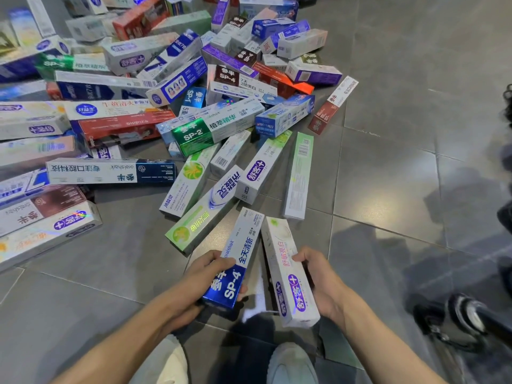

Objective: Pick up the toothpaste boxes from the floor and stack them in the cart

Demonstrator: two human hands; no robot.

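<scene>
Box pile (166,106) crowds grey floor (388,176) – cart wheel (468,314) at right

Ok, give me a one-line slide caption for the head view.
Left hand holds a blue SP-4 box, right hand a white box, above scattered toothpaste boxes.

Grey tiled floor (388,173), toothpaste boxes (155,112) scattered (some overlapping) across it

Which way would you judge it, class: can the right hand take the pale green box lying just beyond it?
Probably not yet. The right hand already grips a white box. The pale green box lies uncovered on the floor, so the path looks free once that hand empties.
</scene>
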